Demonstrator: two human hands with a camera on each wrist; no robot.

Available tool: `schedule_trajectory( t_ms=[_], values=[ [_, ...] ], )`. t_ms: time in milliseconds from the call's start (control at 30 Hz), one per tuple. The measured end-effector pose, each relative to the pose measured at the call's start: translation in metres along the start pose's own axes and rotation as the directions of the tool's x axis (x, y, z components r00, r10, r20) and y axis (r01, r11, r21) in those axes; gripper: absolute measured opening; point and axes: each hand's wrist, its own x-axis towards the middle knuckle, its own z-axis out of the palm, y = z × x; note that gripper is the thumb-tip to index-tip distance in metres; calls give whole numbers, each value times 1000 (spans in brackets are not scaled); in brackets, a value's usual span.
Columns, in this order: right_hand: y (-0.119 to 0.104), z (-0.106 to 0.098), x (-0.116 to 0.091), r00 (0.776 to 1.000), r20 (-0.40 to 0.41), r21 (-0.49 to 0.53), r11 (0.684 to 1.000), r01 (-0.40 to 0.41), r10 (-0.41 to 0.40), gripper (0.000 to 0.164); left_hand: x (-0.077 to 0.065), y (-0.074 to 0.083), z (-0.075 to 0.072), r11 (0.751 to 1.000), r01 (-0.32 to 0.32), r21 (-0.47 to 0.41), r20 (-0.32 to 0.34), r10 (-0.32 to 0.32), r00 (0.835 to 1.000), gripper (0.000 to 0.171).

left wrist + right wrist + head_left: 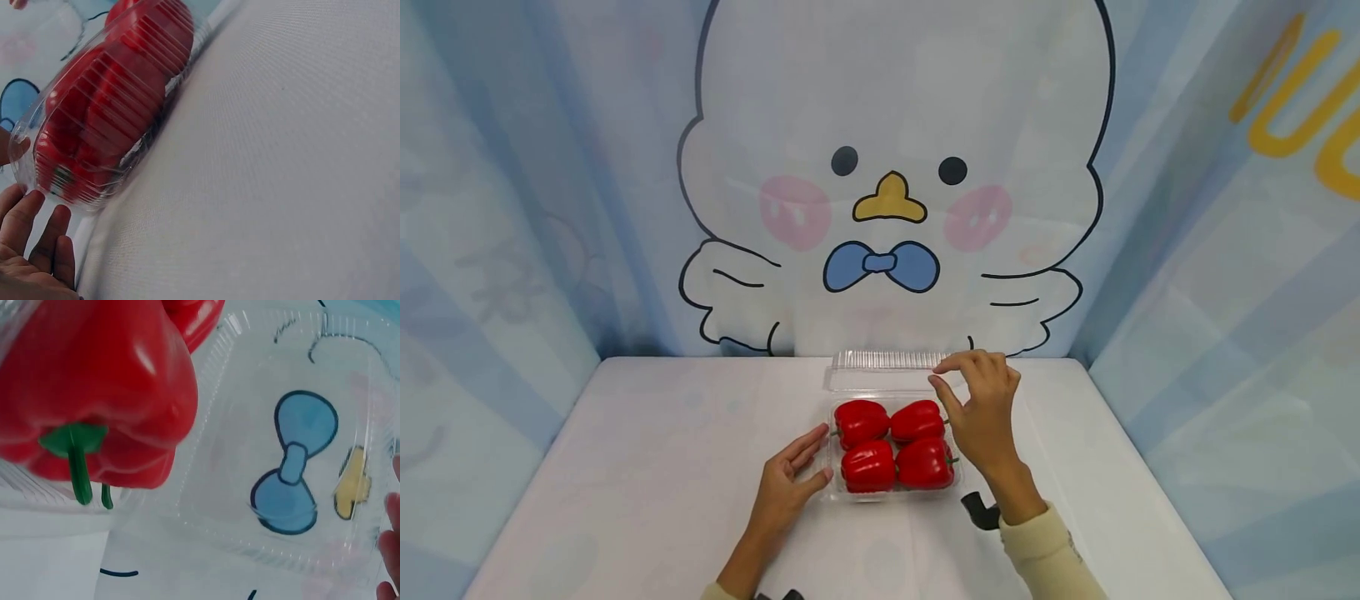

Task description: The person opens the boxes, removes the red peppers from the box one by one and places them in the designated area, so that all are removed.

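Note:
A clear plastic container (891, 497) on the white table holds several red bell peppers (868, 467) with green stems. My left hand (778, 492) is beside its left side, fingers nearly straight at the wall and thumb by the front corner. In the left wrist view, fingertips (37, 197) come right up to the ridged end of the container. The container's clear lid (880, 380) stands folded back behind the peppers. My right hand (981, 408) is over the lid's right part, thumb and forefinger slightly apart. Fingertips (392, 509) show beside the lid's rim in the right wrist view.
White cloth (647, 467) covers the table around the container. Behind it hangs a backdrop (895, 108) with a cartoon bird, and pale blue curtains (1262, 333) close off both sides. A black fitting (981, 510) sits at my right wrist.

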Motion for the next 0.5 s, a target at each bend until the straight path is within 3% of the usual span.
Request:
schedule_trajectory(
  t_ms=[500],
  values=[
    [26,-10,11,995,-8,23,995,-99,99,22,-1,1,0,1000,-5,0,-5,5,1000,63]
  ],
)
